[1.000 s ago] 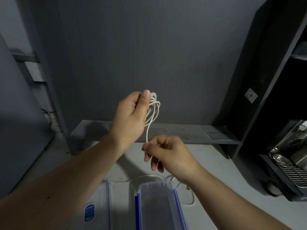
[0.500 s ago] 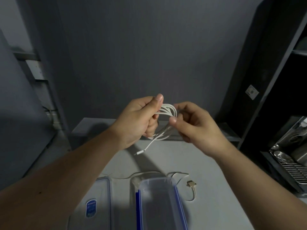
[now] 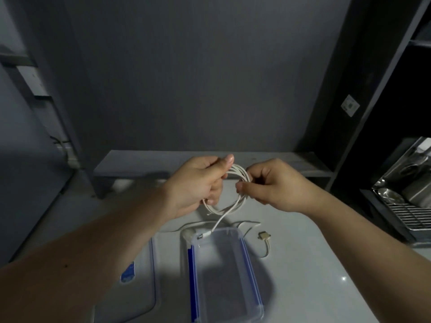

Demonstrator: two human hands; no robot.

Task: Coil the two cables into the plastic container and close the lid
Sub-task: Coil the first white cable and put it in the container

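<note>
A coiled white cable [image 3: 238,197] hangs in the air between both hands, above the far end of the container. My left hand [image 3: 198,183] pinches the coil's left side, my right hand [image 3: 270,183] grips its right side. The coil's loose plug end dangles onto the rim of the clear plastic container [image 3: 249,264], which has blue clips and stands open on the table. Its clear lid [image 3: 140,283] lies flat to the left of it. A second white cable [image 3: 264,238] with a wide flat plug lies loose on the table behind and to the right of the container.
A low grey shelf riser [image 3: 140,164] stands along the back wall. At the right, a dark shelving unit [image 3: 373,113] holds metal kitchenware on a wire rack [image 3: 405,201]. The white table [image 3: 314,276] stretches under everything.
Both hands have come down toward the container with the coil. One second ago the right hand was below, feeding cable; it now grips the coil's right side. The plug end has dropped onto the container rim.
</note>
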